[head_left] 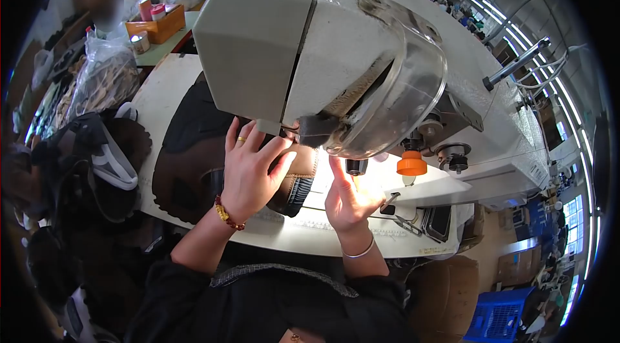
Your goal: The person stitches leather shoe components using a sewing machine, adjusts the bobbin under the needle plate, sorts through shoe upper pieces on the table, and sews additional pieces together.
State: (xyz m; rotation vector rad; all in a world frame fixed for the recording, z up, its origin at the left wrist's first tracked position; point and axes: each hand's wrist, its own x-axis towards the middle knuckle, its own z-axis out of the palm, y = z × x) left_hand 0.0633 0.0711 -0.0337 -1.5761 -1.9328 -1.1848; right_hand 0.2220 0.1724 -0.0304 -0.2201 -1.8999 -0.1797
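Note:
A large white sewing machine [258, 39] fills the upper middle. Beneath its head lies a dark boot [194, 143] with a brown and black upper and a ridged sole. My left hand [252, 162], with a ring and a beaded bracelet, rests on the boot's upper, fingers spread near the needle area. Right of the boot's cuff is my right hand [351, 201], wearing a bangle; its index finger points up beside the machine's black knob [356, 166]. Nothing shows in its grip. The machine head hides some fingertips and part of the boot.
Scissors [408, 225] and a phone [437, 223] lie at the right of the white table [323, 239]. Dark shoes [90, 168] are piled at the left. An orange box [157, 25] with thread spools stands at the back left. A blue crate [498, 314] sits at the lower right.

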